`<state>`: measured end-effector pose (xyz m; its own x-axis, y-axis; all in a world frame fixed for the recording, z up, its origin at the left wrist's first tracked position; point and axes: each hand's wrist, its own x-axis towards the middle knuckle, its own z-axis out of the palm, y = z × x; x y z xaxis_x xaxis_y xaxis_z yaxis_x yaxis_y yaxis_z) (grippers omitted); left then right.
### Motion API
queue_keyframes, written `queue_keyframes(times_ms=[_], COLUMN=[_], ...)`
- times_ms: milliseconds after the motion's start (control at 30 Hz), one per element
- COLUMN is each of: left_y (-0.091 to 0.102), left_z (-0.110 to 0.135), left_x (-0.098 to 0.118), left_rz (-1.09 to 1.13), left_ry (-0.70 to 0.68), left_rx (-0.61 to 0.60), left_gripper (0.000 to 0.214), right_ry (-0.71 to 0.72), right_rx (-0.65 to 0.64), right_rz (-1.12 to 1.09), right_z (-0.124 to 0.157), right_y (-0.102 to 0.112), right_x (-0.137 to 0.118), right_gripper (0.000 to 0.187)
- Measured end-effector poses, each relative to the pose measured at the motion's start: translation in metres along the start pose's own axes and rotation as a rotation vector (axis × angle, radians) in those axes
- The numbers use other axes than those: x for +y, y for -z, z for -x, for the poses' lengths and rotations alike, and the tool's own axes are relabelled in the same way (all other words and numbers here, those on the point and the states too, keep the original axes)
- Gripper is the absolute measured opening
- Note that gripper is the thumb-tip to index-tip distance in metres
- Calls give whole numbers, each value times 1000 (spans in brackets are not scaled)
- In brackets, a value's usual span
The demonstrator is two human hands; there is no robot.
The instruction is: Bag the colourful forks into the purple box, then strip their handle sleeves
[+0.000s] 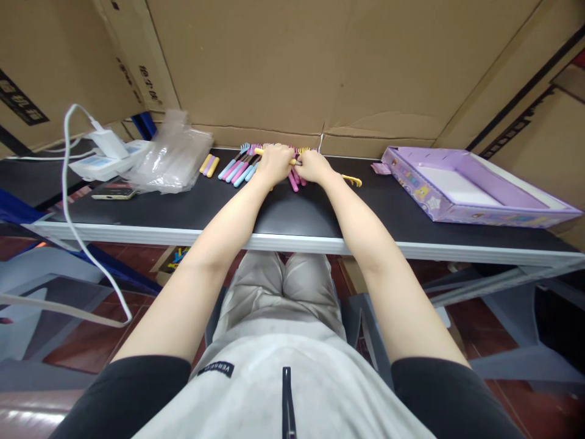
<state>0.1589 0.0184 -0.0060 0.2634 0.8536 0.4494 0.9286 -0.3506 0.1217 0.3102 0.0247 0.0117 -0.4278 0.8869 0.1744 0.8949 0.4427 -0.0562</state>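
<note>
Both my hands are closed on one yellow back scratcher [351, 180] at the far side of the black tabletop. My left hand [276, 163] wraps its yellow handle, and my right hand [315, 166] grips farther along, past a short bit of dark rod. The scratcher's clawed end sticks out to the right of my right hand. Beside and partly behind my left hand lie several blue and pink back scratchers [238, 169] in a row. More pink handles [294, 180] show between my hands, their other ends partly hidden.
Short yellow and purple handles [209, 164] lie left of the row. Farther left are clear plastic bags [171, 161], a dark phone-like device [114, 191] and a white charger [109, 143] with cable. A purple open box [461, 183] stands right. Cardboard [292, 67] walls the back.
</note>
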Motion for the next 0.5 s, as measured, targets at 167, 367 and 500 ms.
queue_keyframes(times_ms=[167,367,500], left_y=[-1,0,1], left_z=[1,3,-2], left_x=[2,10,2], left_rz=[13,-45,-30], left_ry=[-48,40,64], left_rx=[34,-39,-48], left_gripper=[41,40,41], right_ry=[-38,-31,-10], right_rx=[1,83,94], right_rz=[29,200,226], right_z=[-1,0,-1], right_y=[2,5,4], right_x=[2,-6,1], right_gripper=[46,51,54])
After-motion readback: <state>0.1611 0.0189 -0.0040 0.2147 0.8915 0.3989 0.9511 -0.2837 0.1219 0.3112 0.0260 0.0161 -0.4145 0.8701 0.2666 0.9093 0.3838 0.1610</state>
